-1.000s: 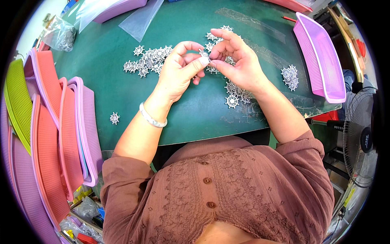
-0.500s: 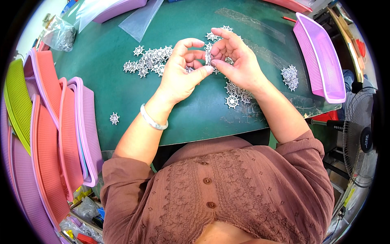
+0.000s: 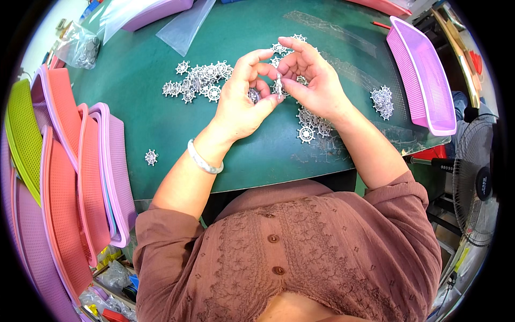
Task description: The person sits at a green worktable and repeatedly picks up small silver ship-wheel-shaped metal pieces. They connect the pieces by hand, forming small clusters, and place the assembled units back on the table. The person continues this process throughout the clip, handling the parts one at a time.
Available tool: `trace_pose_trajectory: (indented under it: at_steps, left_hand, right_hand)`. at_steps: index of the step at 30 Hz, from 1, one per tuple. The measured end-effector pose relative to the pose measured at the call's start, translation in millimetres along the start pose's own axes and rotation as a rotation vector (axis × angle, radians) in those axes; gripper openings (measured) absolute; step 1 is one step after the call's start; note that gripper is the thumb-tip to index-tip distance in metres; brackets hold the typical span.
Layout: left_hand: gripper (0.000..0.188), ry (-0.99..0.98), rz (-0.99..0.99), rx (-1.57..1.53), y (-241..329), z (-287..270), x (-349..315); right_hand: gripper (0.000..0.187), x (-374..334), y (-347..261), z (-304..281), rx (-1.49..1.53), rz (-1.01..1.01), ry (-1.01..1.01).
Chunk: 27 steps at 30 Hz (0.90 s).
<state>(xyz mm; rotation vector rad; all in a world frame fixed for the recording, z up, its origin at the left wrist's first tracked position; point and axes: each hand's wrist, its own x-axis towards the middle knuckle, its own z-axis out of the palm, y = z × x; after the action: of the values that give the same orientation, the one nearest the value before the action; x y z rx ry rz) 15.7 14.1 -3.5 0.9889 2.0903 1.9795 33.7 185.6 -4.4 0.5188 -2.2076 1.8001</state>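
Note:
Over the green table, my left hand (image 3: 241, 99) and my right hand (image 3: 317, 83) meet fingertip to fingertip. Between them a small silver ship's-wheel charm (image 3: 278, 86) stands edge-on, pinched by the right thumb and fingers, with the left thumb touching its lower end. Another wheel charm (image 3: 253, 95) shows within the curled fingers of my left hand. To the left of that hand lies a heap of the same charms (image 3: 201, 80). A second group (image 3: 307, 133) spreads beneath and below my right hand, partly hidden by it.
A few charms (image 3: 382, 102) are piled at the right, and a single charm (image 3: 151, 156) lies at the left. An empty purple basket (image 3: 421, 78) stands on the right edge. Stacked plastic baskets (image 3: 115, 166) crowd the left side. Clear plastic bags (image 3: 185, 24) lie at the back; a fan (image 3: 477, 180) stands right.
My left hand has shifted slightly and its thumb has dropped lower. The charm between the fingertips has moved a little right and turned, and the one in my left fingers shows more.

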Motion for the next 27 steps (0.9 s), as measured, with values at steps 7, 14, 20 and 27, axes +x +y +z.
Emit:
trace_pose_trajectory:
  at_steps: [7,14,20,27]
  left_hand:
    - [0.044,0.229,0.139,0.593,-5,-21,9]
    - [0.039,0.215,0.023,1.065,-7,-34,9]
    - [0.039,0.104,-0.025,1.232,-4,-30,4]
    - [0.031,0.139,0.188,0.927,-2,-23,7]
  right_hand:
    - [0.051,4,9,-13,-0.263,-0.070,0.053]
    - [0.061,2,-9,-15,-0.708,-0.111,-0.253]
    - [0.059,2,-14,-13,-0.740,-0.077,-0.301]
    - [0.042,4,0,-17,-0.124,0.150,-0.099]
